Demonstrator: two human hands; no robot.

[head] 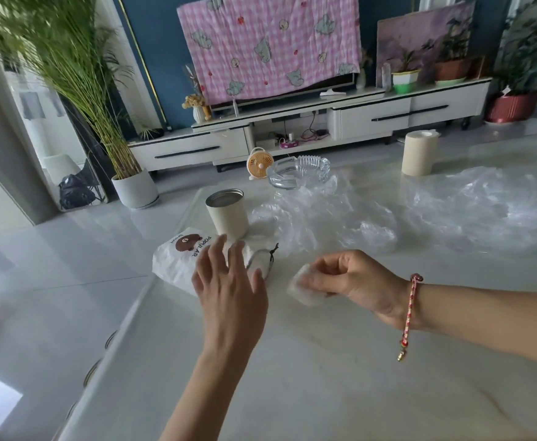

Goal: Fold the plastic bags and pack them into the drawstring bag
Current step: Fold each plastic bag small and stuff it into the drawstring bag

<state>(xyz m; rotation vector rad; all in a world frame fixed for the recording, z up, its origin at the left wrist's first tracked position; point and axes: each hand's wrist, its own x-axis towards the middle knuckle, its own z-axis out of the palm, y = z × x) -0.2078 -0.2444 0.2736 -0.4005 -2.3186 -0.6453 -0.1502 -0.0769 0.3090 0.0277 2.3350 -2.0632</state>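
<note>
A white drawstring bag (178,262) with a brown bear print and a dark cord lies at the left edge of the pale marble table (292,361). My left hand (232,281) hovers over its right part, fingers spread and straight. Just to the right, my right hand (353,278) pinches a small folded clear plastic bag (304,289) close to the tabletop. Loose crumpled clear plastic bags (324,218) lie behind the hands, and more clear plastic (483,202) is spread at the right.
A beige tin can (227,214) stands right behind the drawstring bag. Farther back are a glass ashtray (299,171) and a paper roll (418,152). The table's left edge runs diagonally beside the bag; the floor lies beyond.
</note>
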